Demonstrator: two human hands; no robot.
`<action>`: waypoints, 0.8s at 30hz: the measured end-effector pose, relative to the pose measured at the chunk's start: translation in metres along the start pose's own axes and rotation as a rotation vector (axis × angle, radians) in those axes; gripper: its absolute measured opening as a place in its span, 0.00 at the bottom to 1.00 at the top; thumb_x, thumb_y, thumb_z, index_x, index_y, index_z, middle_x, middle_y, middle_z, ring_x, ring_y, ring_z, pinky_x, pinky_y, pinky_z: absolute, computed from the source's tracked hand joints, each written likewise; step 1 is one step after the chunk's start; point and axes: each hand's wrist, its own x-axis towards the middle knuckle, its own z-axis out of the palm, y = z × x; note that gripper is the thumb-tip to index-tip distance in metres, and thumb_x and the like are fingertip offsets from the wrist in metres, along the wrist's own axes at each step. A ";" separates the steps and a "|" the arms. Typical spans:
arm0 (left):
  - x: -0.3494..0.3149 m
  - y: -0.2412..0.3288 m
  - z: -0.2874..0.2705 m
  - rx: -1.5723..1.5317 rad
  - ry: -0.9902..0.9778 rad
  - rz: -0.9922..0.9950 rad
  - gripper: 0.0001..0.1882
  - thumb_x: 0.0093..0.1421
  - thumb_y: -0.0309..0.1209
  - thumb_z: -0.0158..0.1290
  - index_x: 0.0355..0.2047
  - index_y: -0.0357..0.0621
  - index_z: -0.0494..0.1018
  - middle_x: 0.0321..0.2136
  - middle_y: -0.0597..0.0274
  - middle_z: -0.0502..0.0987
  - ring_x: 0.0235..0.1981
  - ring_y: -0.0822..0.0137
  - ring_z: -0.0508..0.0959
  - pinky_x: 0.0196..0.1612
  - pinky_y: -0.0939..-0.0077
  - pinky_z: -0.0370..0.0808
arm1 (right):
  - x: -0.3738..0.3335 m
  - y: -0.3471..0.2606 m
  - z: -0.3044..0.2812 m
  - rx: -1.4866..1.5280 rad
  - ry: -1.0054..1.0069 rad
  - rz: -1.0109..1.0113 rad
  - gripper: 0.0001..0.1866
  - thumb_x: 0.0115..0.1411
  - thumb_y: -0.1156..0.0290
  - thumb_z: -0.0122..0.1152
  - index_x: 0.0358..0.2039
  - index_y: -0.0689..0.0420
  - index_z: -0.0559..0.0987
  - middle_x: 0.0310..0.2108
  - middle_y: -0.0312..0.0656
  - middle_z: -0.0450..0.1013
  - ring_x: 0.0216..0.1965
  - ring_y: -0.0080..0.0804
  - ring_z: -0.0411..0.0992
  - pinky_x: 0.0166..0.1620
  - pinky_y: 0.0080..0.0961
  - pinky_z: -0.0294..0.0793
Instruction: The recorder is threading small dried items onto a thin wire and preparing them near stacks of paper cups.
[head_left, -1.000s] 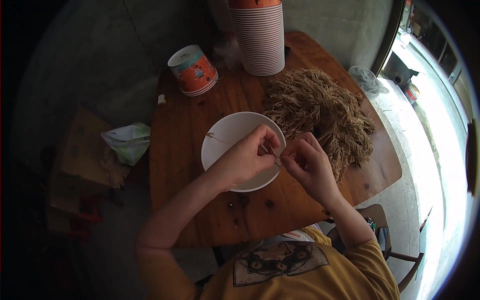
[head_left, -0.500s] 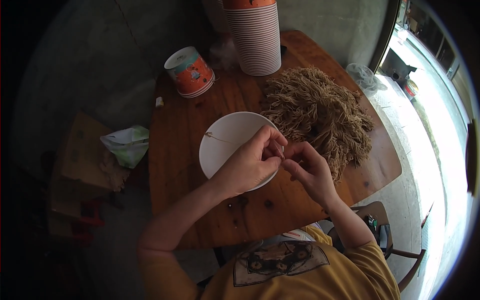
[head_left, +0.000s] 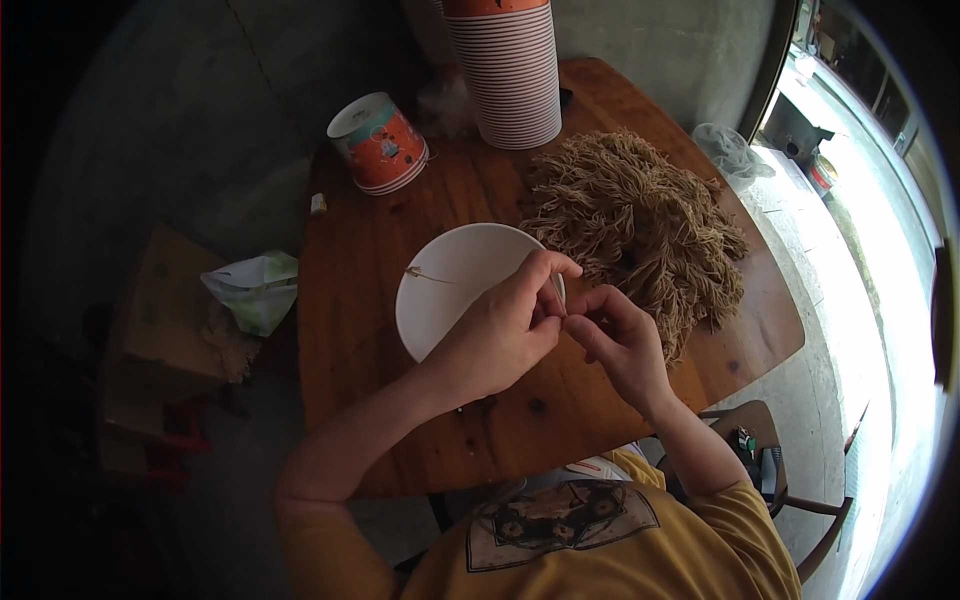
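Observation:
My left hand [head_left: 512, 325] is over the right side of a white bowl [head_left: 420, 320], its thumb and fingers closed on a thin brownish strand [head_left: 559, 292]. Close beside it, my right hand [head_left: 628, 345] pinches at the same spot, thumb against fingertips; the strand's end there is too small to make out clearly. Another visible length of thin tan strand [head_left: 435, 279], with a small tuft at its tip, lies across the bowl's left inside and runs toward my left hand. Just beyond my right hand lies a big heap of tan, stringy strands [head_left: 640, 215].
A tall stack of paper tubs [head_left: 518, 85] stands at the table's far side. Left of it are upturned orange tubs [head_left: 382, 150] and a small white piece [head_left: 318, 204]. Cardboard boxes [head_left: 165, 300] with a plastic bag [head_left: 258, 290] flank the wooden table [head_left: 350, 400]; a chair [head_left: 815, 507] is at right.
My left hand has shifted slightly, its index finger reaching a little further out over the strand. My right hand stays almost in place, and the bowl has edged slightly left.

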 end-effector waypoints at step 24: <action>-0.002 -0.010 -0.025 -0.378 -0.265 -0.298 0.21 0.57 0.21 0.48 0.52 0.41 0.63 0.33 0.69 0.68 0.37 0.79 0.70 0.46 0.83 0.68 | 0.003 0.006 0.001 0.068 -0.084 -0.002 0.06 0.58 0.72 0.59 0.30 0.58 0.71 0.27 0.28 0.67 0.29 0.11 0.62 0.32 0.11 0.64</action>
